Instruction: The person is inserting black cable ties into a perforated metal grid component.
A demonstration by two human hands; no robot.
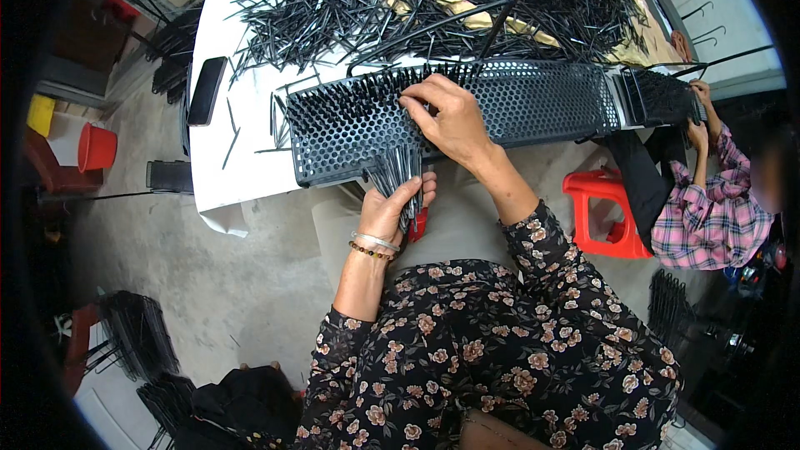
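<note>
My left hand (385, 212) is closed round a bundle of thin black sticks (392, 168) at the near edge of a black perforated rack (537, 104). The tops of the bundle fan out over the rack's edge. Many similar sticks (337, 107) stand upright in the holes along the rack's far left part, while the right part shows bare holes. Above the rack, beside the standing sticks, my right hand (450, 117) has its thumb and fingertips pinched together. Whatever is between those fingertips is too small to make out.
A big heap of loose black sticks (333, 12) covers the far side of the white table (242, 187). A dark phone (207, 92) lies at its left. To the right, another person's hands (698, 121) work at a second rack (658, 98), near a red stool (596, 212).
</note>
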